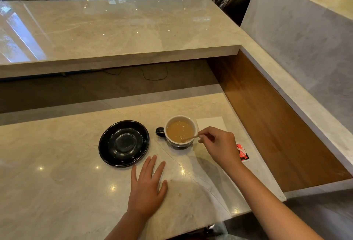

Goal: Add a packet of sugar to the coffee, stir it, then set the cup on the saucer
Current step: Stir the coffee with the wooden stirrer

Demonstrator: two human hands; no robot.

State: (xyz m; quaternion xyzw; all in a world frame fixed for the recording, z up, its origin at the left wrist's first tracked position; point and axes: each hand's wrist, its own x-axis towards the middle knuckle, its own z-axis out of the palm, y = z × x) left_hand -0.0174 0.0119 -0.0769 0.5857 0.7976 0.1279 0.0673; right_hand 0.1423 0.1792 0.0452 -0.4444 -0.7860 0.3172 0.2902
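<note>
**Stirrer in the coffee, saucer waiting empty**

Head view: the right hand (pixel 219 144) is reaching in from five o'clock, its grip pinching the upper end of a thin wooden stirrer (pixel 190 138) between thumb and fingertips. The stirrer's lower end is dipping into the pale brown coffee (pixel 179 131) near the cup's four o'clock edge. The cup (pixel 180 131), white inside with a dark handle pointing to nine o'clock, is sitting directly on the marble worktop (pixel 57 173).

The black saucer (pixel 123 143) is lying just beside the cup at its nine o'clock, apart from it and carrying nothing. The left hand (pixel 147 188) is resting flat on the worktop at six o'clock of the saucer, its grip spread with fingers apart and holding nothing.

A white napkin (pixel 211 123) is lying at the cup's three o'clock, partly hidden by the right hand. A red-printed packet (pixel 242 153) is lying on the worktop beyond the right wrist, at the cup's four o'clock.
</note>
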